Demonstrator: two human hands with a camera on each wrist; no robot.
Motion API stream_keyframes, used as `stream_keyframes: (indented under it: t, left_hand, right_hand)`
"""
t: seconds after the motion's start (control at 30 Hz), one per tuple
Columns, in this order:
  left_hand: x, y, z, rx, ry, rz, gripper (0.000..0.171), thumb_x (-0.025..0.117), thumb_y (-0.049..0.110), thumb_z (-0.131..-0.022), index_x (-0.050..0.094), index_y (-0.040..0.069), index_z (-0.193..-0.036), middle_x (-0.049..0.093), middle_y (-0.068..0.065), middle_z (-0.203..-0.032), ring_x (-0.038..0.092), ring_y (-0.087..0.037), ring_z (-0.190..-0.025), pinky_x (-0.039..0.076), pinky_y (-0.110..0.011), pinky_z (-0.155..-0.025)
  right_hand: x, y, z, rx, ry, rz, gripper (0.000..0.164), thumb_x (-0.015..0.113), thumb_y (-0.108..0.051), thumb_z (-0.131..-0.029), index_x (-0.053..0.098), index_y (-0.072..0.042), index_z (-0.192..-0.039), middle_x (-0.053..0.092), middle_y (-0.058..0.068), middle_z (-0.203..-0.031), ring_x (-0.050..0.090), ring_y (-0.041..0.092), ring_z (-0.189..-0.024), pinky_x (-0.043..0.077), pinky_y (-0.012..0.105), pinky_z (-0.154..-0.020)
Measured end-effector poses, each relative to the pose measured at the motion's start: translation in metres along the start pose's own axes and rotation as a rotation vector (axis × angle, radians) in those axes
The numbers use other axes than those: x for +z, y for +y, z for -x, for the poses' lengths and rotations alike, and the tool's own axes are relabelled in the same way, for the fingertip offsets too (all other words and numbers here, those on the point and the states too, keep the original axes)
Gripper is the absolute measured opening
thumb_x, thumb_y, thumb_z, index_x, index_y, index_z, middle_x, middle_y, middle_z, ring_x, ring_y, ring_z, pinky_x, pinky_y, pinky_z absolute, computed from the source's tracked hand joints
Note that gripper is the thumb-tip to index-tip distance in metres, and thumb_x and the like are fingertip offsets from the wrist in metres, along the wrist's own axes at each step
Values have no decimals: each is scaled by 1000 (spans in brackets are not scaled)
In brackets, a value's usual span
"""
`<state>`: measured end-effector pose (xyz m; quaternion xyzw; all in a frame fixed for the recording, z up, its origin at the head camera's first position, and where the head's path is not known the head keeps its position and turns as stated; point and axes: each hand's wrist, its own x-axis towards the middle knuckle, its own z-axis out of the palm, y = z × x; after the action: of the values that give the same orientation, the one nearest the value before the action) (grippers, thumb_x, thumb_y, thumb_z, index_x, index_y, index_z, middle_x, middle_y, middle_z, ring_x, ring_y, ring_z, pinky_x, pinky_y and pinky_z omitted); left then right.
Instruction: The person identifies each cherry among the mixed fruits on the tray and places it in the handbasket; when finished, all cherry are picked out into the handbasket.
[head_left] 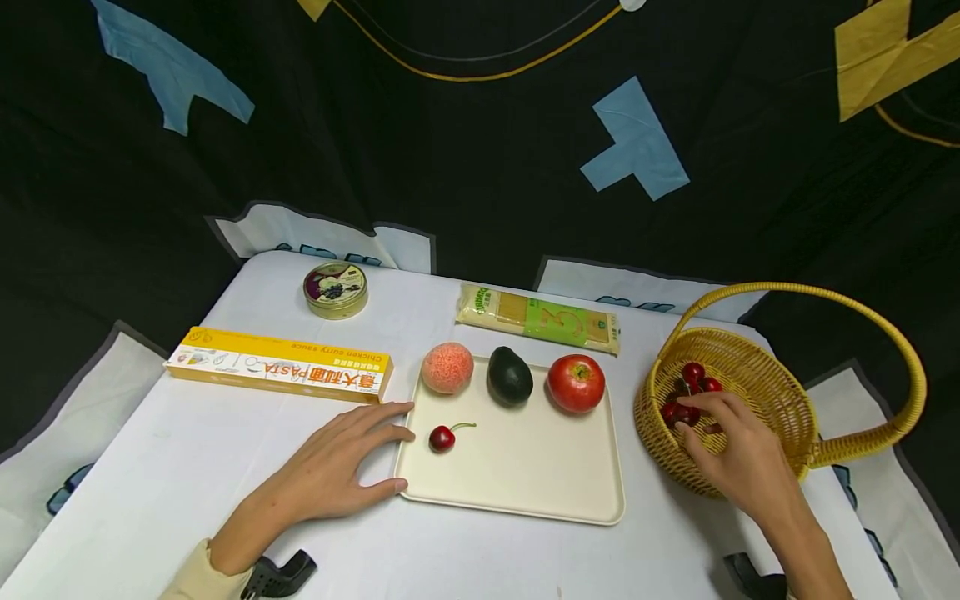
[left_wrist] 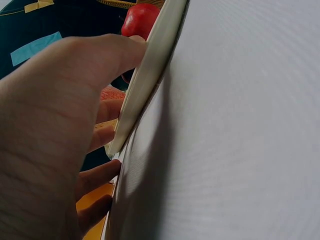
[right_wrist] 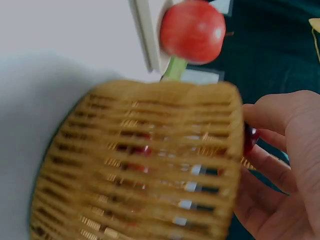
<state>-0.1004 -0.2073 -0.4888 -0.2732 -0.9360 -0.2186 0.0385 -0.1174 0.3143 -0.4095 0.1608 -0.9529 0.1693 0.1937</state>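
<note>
My left hand [head_left: 341,467] lies at the left edge of the cream tray [head_left: 525,479], fingers spread, fingertips touching the rim. On the tray, a single stemmed cherry [head_left: 442,438] sits in front of a peach [head_left: 447,367]; an avocado [head_left: 510,377] and a red apple [head_left: 576,383] stand along the back. My right hand [head_left: 742,454] reaches into the yellow wicker basket [head_left: 780,392], where several cherries [head_left: 693,373] lie. Thumb and fingers pinch a dark cherry [right_wrist: 249,138], seen just past the basket's rim in the right wrist view.
Behind the tray lies a packet of noodles [head_left: 540,318]. A yellow pasta box [head_left: 281,364] is left of the tray, with a round tin [head_left: 335,289] behind it. The basket's tall handle [head_left: 903,358] arches over its right side.
</note>
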Motion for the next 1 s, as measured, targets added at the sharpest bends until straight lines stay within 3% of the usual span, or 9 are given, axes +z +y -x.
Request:
stream_keyframes:
  t: [0.1, 0.2, 0.3, 0.37, 0.57, 1.0]
  left_hand:
    - [0, 0, 0, 2, -1, 3, 52, 84, 55, -87, 72, 31, -132, 47, 8, -167, 47, -25, -151, 43, -55, -120]
    - [0, 0, 0, 8, 3, 1, 52, 84, 55, -87, 72, 31, -132, 47, 8, -166, 47, -25, -151, 43, -55, -119]
    - [0, 0, -1, 15, 8, -6, 52, 84, 54, -87, 72, 30, -131, 48, 7, -165, 48, -26, -151, 43, -54, -120]
    - [0, 0, -1, 15, 7, -10, 52, 84, 55, -87, 72, 30, -131, 48, 7, -165, 48, -26, -151, 43, -54, -120]
    - [0, 0, -1, 11, 1, -9, 53, 84, 55, -87, 72, 30, -132, 48, 6, -166, 48, -28, -150, 43, -54, -120]
    - [0, 0, 0, -9, -4, -10, 53, 84, 55, -87, 72, 31, -132, 47, 6, -166, 48, -28, -150, 43, -55, -120]
  right_hand:
    - [0, 8, -1, 11, 1, 12, 42, 90, -1, -79, 76, -5, -119, 69, 20, -117, 63, 25, -67, 56, 29, -50]
    - [1, 16, -2, 22, -13, 21, 42, 91, -1, -79, 76, -4, -118, 70, 21, -117, 70, 37, -80, 65, 48, -64]
    - [4, 27, -1, 28, -25, 17, 42, 91, -1, -79, 76, -3, -118, 70, 21, -117, 72, 45, -95, 63, 64, -76]
    - [7, 34, -1, 23, -22, 17, 42, 91, -1, -79, 77, -3, -118, 70, 19, -116, 72, 41, -93, 64, 60, -74]
    - [13, 51, 0, 19, -29, -5, 41, 93, 2, -77, 77, -3, -114, 71, 19, -109, 72, 35, -83, 60, 35, -62]
    - [15, 65, -2, 63, -119, 41, 36, 93, -3, -79, 78, -2, -111, 72, 23, -108, 67, 30, -81, 53, 29, -58]
